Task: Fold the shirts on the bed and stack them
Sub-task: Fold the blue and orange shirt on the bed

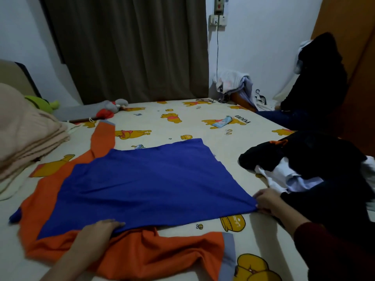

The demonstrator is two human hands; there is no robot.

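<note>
A blue shirt with orange sleeves (142,179) lies spread flat on the bed (182,122), collar end to the left. One orange sleeve (103,136) stretches away at the far side, the other (172,254) lies bunched at the near edge. My left hand (97,232) rests on the shirt's near side where blue meets orange, fingers lying across the fabric. My right hand (267,201) pinches the blue hem's near right corner. A heap of dark and white clothes (308,165) sits at the right.
Folded beige blankets (26,136) and a green plush toy (42,103) are at the left. A grey and red soft toy (113,108) lies at the far side, a small light-blue item (223,121) beyond the shirt. Clothes (316,78) hang by the wardrobe.
</note>
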